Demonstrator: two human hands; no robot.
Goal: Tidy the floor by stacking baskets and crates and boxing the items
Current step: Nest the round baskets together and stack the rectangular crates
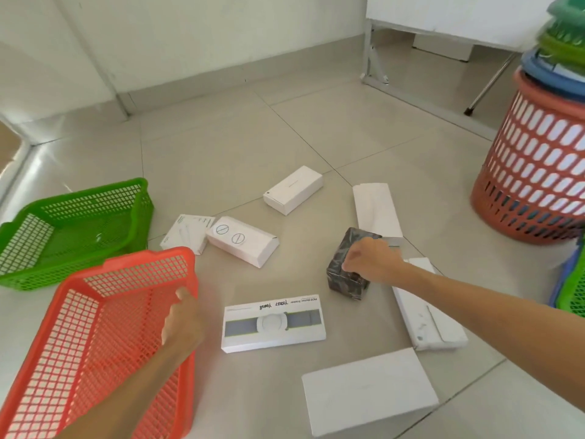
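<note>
While left hand [183, 324] grips red mesh plastic crate [104, 337]: right hand [368, 259] fingers curled round dark wrapped cube-shaped box [348, 280].

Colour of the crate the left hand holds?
Orange-red mesh crate, gripped by the left hand; head view.

Seven white boxes [273, 322], two crates [104, 327]

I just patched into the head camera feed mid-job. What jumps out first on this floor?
The red basket at lower left, tilted, with the left hand gripping its rim, beside a green basket behind it. Mid-right, the right hand grasps a dark wrapped box among scattered white boxes. A tall red laundry basket holding stacked coloured baskets stands at far right.
</note>
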